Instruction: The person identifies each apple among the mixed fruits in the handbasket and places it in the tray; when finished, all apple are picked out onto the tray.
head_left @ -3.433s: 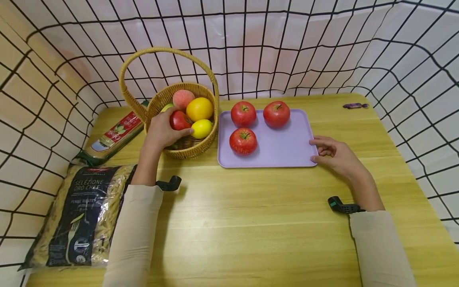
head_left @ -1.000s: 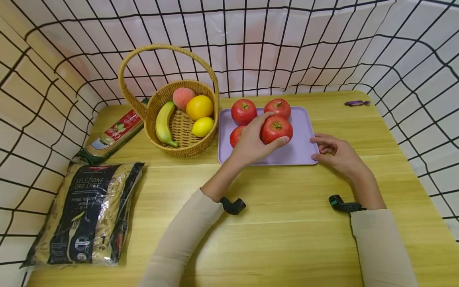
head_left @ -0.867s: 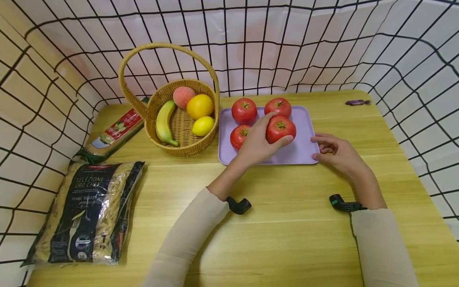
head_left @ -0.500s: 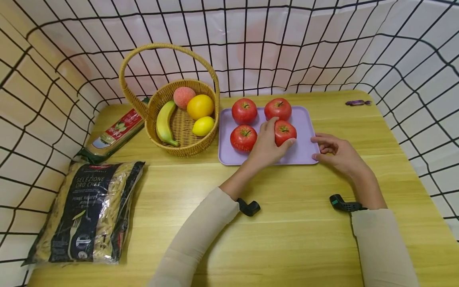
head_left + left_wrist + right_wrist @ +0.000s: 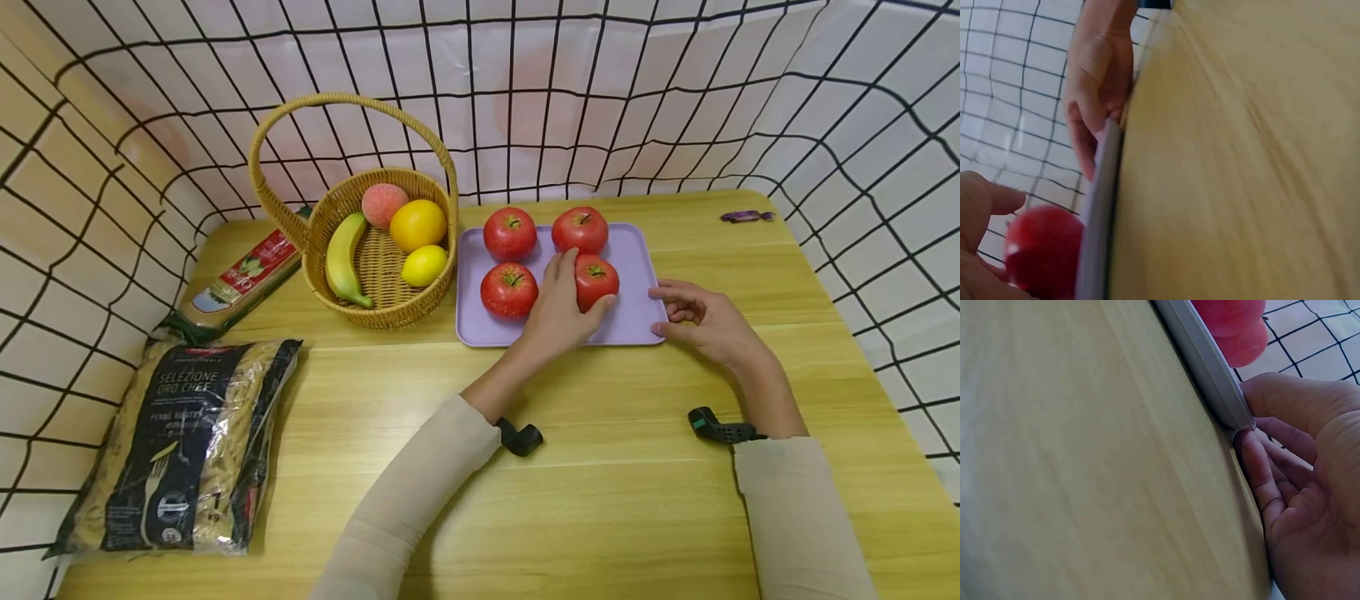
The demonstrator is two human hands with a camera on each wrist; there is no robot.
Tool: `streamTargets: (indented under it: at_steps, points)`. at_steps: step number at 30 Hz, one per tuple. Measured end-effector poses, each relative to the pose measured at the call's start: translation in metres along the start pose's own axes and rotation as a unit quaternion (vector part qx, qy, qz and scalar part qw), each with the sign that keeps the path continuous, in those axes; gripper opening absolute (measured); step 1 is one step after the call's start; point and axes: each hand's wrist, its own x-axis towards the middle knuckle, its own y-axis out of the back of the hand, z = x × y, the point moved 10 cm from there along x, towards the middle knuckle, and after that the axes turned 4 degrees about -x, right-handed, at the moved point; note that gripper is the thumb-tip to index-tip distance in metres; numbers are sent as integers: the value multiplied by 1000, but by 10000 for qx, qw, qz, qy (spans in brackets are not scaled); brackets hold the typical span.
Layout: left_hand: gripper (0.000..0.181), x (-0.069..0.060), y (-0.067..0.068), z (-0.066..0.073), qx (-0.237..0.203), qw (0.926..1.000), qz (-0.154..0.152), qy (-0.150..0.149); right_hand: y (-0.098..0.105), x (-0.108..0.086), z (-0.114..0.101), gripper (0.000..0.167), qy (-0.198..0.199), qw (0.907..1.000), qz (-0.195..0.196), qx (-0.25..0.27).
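Observation:
Several red apples lie on a lilac tray [image 5: 633, 275]. My left hand [image 5: 558, 317] is around the front right apple [image 5: 597, 282], which rests on the tray. In the left wrist view the left thumb [image 5: 1005, 200] stands slightly apart from that apple [image 5: 1044, 250], and some fingers are hidden behind it. The other apples are at back left [image 5: 510, 234], back right [image 5: 580, 231] and front left [image 5: 509, 291]. At the tray's right edge my right hand [image 5: 705, 325] pinches the rim. In the right wrist view its thumb [image 5: 1291, 400] touches the tray's corner [image 5: 1235, 409].
Left of the tray stands a wicker basket [image 5: 307, 279] holding a banana [image 5: 344, 258], peach [image 5: 385, 206], orange [image 5: 417, 226] and lemon [image 5: 424, 266]. A penne bag [image 5: 187, 450] and another food packet [image 5: 240, 279] lie at the left. A wrapped candy [image 5: 747, 216] sits back right; black mesh surrounds the table.
My left hand has carried an apple from the basket to the tray's front right and lowered it there. Its thumb has eased slightly off the apple. The right hand has stayed at the rim.

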Motion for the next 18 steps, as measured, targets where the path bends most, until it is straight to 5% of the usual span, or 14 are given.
streamTargets:
  at_steps: [4, 10, 18]
  points:
    - [87, -10, 8, 13, -30, 9996, -232, -141, 1, 0, 0, 52, -17, 10000, -3, -59]
    - [72, -28, 37, 30, -39, 9955, -463, -826, 0, 0, 6, 52, -163, 9999, -2, -46]
    - [48, -39, 108, 19, 136, 9858, 192, -1661, 1, -2, 9, 53, -493, 9987, -67, -141]
